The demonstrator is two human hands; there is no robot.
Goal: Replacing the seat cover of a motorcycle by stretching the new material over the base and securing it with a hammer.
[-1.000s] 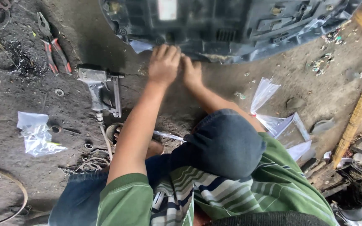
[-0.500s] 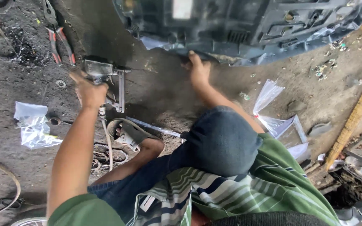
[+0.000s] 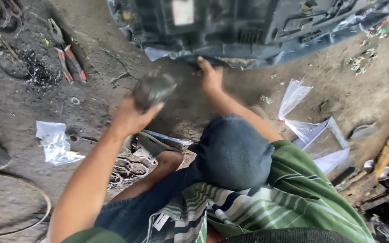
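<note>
Flanking left hand (image 3: 129, 118): pliers (image 3: 68, 58), plastic bag (image 3: 56, 143)

A blurred grey power tool (image 3: 155, 90) is gripped in the left hand (image 3: 131, 116) at frame centre, while the dark plastic panel's (image 3: 248, 31) lower edge is touched by the right hand (image 3: 211, 77).

A green shirt with white and dark stripes — short-sleeved, arms bare to each hand. Dark blue denim trousers cover the bent knee; a white tag shows near the waist.
</note>
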